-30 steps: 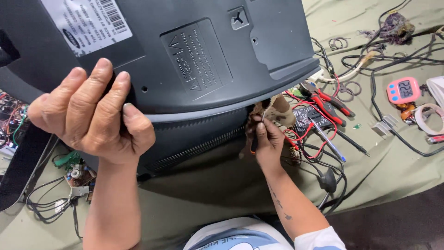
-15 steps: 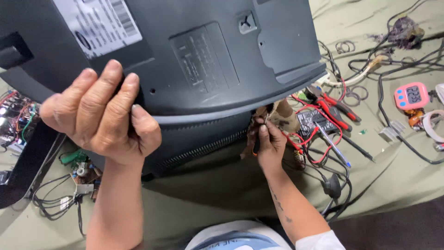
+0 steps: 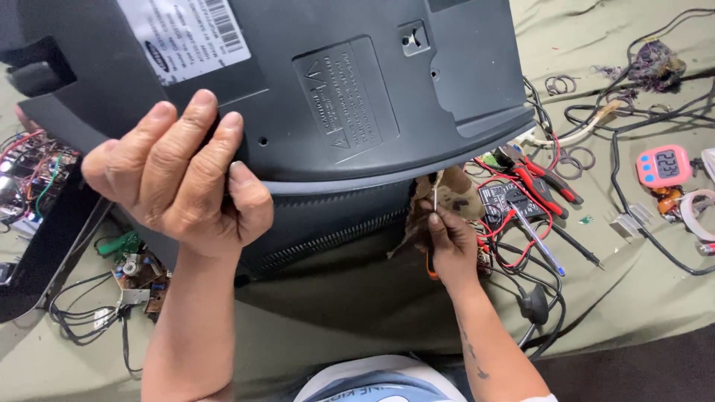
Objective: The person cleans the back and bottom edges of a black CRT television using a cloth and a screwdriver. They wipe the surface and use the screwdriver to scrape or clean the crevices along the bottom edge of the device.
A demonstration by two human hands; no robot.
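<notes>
A large dark grey television back cover [image 3: 350, 89] fills the upper half of the view, with a white label on it at the upper left. My left hand [image 3: 179, 186] presses against its lower left part, fingers curled on the plastic. My right hand [image 3: 450, 238] is below the cover's lower right edge and grips a screwdriver [image 3: 434, 205] with an orange handle. Its thin metal shaft points up toward the edge. A brown rag [image 3: 454, 190] lies just behind that hand.
The olive cloth [image 3: 640, 275] bears red-handled pliers [image 3: 544, 175], red and black probe leads, a blue pen [image 3: 536, 238], a pink digital timer [image 3: 663, 165], wire loops and black cables. Circuit boards [image 3: 138, 272] and wiring lie at the left.
My right hand has drawn down and slightly right from the cover's edge, baring the screwdriver shaft. The view has shifted, so the cover and my left hand sit further right.
</notes>
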